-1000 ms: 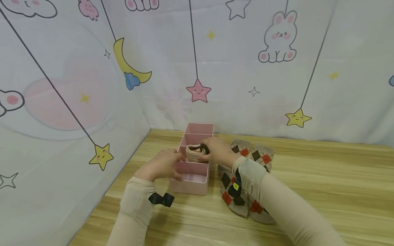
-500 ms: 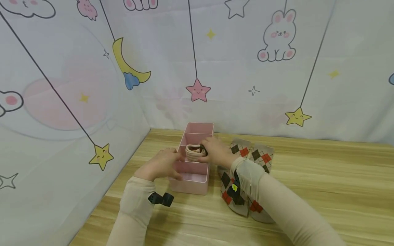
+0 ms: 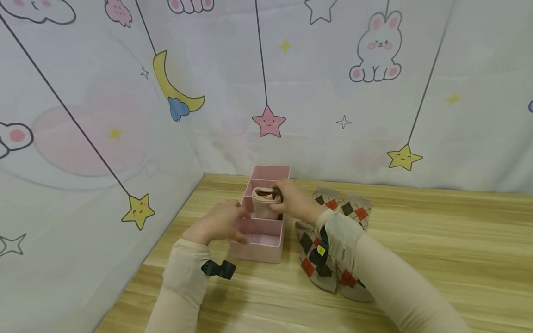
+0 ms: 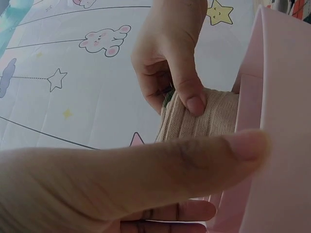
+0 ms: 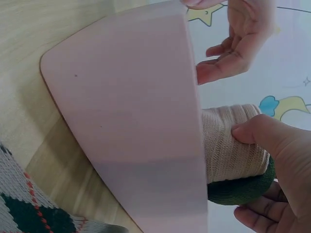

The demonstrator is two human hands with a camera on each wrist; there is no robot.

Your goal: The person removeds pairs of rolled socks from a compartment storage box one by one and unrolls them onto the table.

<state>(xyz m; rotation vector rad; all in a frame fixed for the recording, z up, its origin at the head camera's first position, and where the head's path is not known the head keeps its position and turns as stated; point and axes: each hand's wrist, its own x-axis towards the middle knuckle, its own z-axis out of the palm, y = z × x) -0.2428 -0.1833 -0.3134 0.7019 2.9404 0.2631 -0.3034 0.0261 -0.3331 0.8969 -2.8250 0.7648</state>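
Observation:
My right hand (image 3: pixel 295 199) grips a rolled-up beige sock (image 3: pixel 266 212) with thumb and fingers. The roll stands partly out of a middle compartment of the pink divided box (image 3: pixel 258 253). Dark green knit shows along one side of the rolled sock (image 5: pixel 238 155) in the right wrist view, and its lower end is hidden by the box wall. At the box's left side is my left hand (image 3: pixel 222 222), fingers apart and thumb extended. Its thumb overlaps the box's edge in the left wrist view.
Two flat argyle socks, a left one (image 3: pixel 306 243) and a right one (image 3: pixel 356 215), lie right of the box on the wooden table (image 3: pixel 437 249). My right forearm crosses over them. Patterned curtains (image 3: pixel 316 101) stand behind and to the left.
My right hand has raised the rolled sock slightly, so more of its side shows above the compartment. My left hand and the box have stayed in place.

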